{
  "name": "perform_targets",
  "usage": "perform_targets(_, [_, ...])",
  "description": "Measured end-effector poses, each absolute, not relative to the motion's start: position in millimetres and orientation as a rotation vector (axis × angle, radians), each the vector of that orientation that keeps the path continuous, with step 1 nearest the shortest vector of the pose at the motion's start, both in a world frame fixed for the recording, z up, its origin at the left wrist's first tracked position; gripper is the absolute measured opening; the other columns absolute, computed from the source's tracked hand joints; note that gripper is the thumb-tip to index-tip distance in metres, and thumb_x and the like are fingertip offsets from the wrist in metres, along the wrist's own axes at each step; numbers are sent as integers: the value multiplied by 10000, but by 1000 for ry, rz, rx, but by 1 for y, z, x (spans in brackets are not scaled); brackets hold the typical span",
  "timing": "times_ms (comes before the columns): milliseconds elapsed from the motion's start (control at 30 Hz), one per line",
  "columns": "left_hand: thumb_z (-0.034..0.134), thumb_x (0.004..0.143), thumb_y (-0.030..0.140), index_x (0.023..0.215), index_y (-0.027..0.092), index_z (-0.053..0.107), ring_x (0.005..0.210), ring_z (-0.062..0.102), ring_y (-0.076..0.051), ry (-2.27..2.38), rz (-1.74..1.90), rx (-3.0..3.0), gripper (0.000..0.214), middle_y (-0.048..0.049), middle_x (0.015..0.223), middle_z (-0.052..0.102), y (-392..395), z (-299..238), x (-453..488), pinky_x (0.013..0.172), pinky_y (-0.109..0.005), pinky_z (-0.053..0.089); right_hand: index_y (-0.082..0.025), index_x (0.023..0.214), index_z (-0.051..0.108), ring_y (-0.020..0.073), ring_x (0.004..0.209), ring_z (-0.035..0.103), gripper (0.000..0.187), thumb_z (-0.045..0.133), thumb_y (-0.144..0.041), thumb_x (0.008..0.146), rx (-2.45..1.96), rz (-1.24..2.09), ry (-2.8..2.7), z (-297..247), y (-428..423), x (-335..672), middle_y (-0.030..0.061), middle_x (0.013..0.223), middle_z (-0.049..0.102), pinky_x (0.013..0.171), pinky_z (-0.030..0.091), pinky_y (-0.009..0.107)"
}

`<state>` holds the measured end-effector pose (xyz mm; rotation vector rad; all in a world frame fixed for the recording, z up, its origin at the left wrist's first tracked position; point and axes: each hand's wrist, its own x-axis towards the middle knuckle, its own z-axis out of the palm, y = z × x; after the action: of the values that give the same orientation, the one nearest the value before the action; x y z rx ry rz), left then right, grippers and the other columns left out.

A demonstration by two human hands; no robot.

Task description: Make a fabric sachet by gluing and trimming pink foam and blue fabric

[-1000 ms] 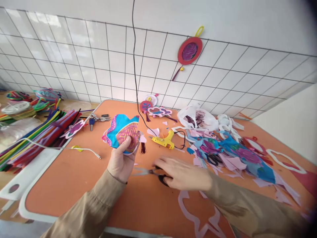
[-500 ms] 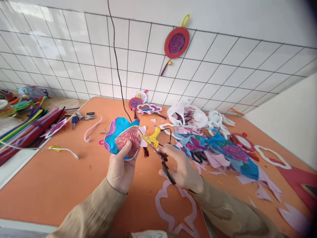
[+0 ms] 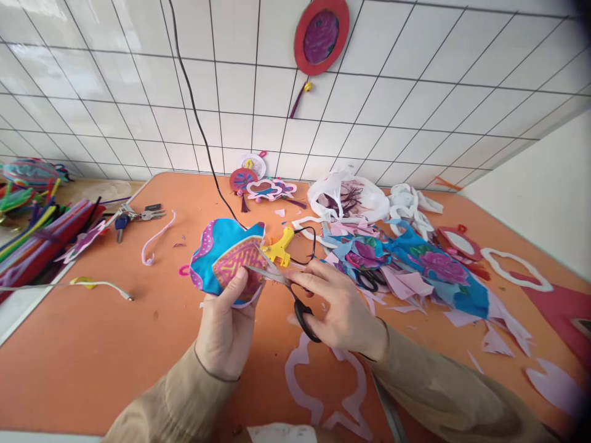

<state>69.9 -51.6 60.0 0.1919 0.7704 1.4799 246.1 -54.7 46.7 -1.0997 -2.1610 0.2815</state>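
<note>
My left hand [image 3: 226, 332] grips a scallop-edged fabric piece [image 3: 228, 237], blue with a pink and gold pattern, its thumb pressed on the front. A small pink loop [image 3: 184, 270] sticks out at the piece's left side. In my right hand [image 3: 344, 311] are black-handled scissors [image 3: 305, 317], fingers through the handles. Their blades are spread and lie at the right edge of the fabric piece. Just behind the blades rests a yellow glue gun [image 3: 279, 247] on the table. A pink paper outline frame [image 3: 302, 394] lies below my right hand.
Fabric scraps with a rose print [image 3: 436, 267] and pink paper offcuts [image 3: 404, 284] cover the right side. Behind them stands a white plastic bag [image 3: 348, 194]. Keys [image 3: 138, 214], a white cable [image 3: 106, 284] and pipe cleaners [image 3: 50, 240] lie leftward. A black cord [image 3: 196, 111] hangs before the tiled wall.
The scissors' blades have opened wider and moved left over the fabric piece's edge. A pink scrap at that edge is no longer there. The camera view has tilted down.
</note>
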Motion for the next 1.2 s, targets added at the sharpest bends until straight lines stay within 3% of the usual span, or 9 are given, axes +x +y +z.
perform_targets(267, [739, 732, 96, 861, 195, 736, 791, 719, -141, 720, 1537, 244, 163, -15, 865, 763, -50, 61, 67, 835, -267, 595, -120, 1171, 654, 187, 721, 557, 469, 723, -218, 718, -1088, 230, -2174, 44, -58, 246, 90, 893, 607, 621, 466, 307])
perform_targets(600, [723, 747, 80, 1022, 225, 731, 898, 713, -161, 725, 1562, 237, 312, -36, 998, 762, -49, 61, 67, 799, -263, 611, -126, 1157, 661, 144, 650, 518, 421, 730, -225, 753, -1063, 299, -2178, 48, -56, 249, 24, 763, 541, 568, 433, 254])
perform_targets(900, [735, 744, 104, 978, 225, 738, 906, 709, -161, 736, 1559, 291, 264, -32, 996, 761, -50, 60, 66, 816, -256, 599, -142, 1121, 662, 115, 613, 496, 388, 747, -207, 748, -1004, 390, -2144, 47, -57, 249, -2, 744, 514, 538, 414, 224])
perform_targets(1200, [737, 740, 98, 988, 228, 731, 884, 709, -151, 736, 1570, 300, 281, -26, 986, 765, -50, 61, 66, 793, -234, 589, -158, 972, 700, 144, 631, 530, 249, 705, -344, 807, -1038, 501, -2148, 54, -57, 251, 28, 719, 578, 550, 431, 246])
